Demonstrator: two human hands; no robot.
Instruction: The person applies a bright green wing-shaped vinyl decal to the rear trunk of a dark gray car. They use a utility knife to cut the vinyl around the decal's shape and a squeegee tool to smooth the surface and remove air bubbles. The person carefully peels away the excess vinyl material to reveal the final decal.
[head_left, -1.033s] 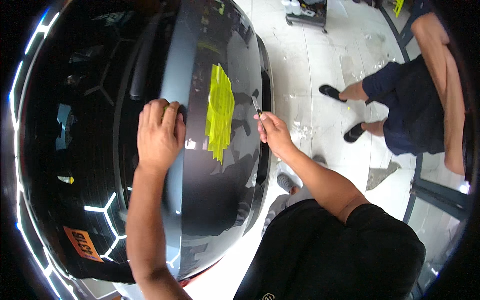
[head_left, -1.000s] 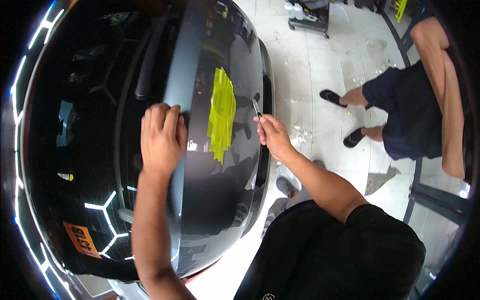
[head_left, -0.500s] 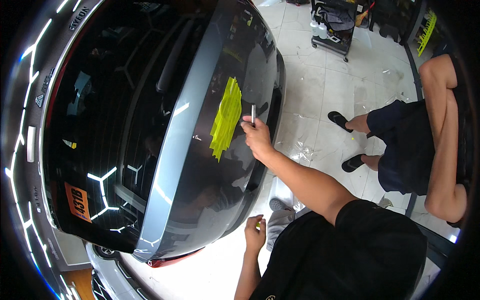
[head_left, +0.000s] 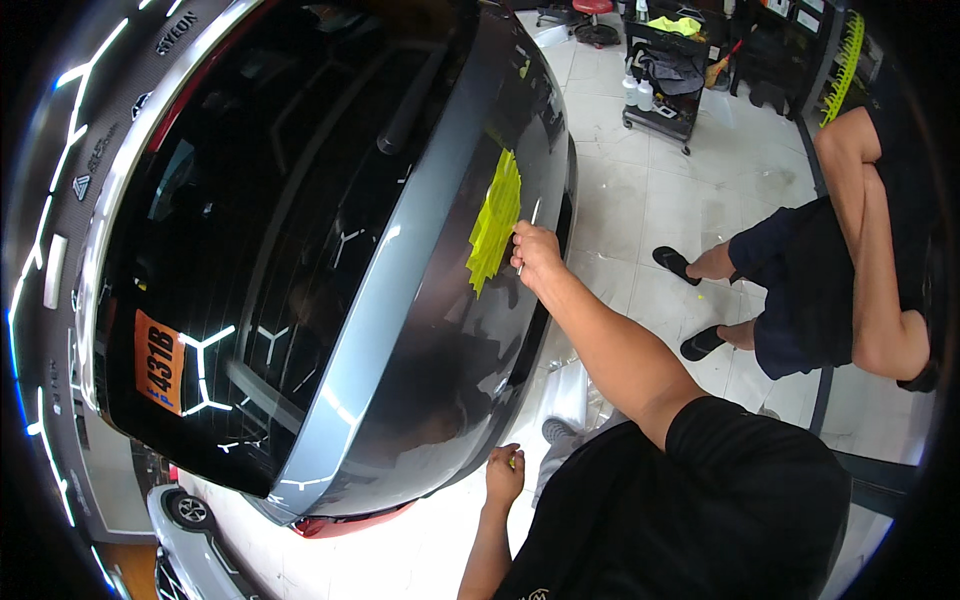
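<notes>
**Room around the raised tailgate**

The grey tailgate [head_left: 420,330] fills the left and middle, its glossy panel and dark rear window [head_left: 250,250] open to a hand except where the yellow tape patch [head_left: 495,225] sits and the right hand [head_left: 535,255] presses a thin tool against the panel edge. Just right of that edge the white tiled floor [head_left: 640,210] leaves a free lane. Further right a seated person's legs and black sandals [head_left: 690,305] close it off. A black tool cart [head_left: 665,75] stands at the far end. The left hand [head_left: 503,475] hangs low beneath the tailgate's lower rim, beside the person's dark shirt
</notes>
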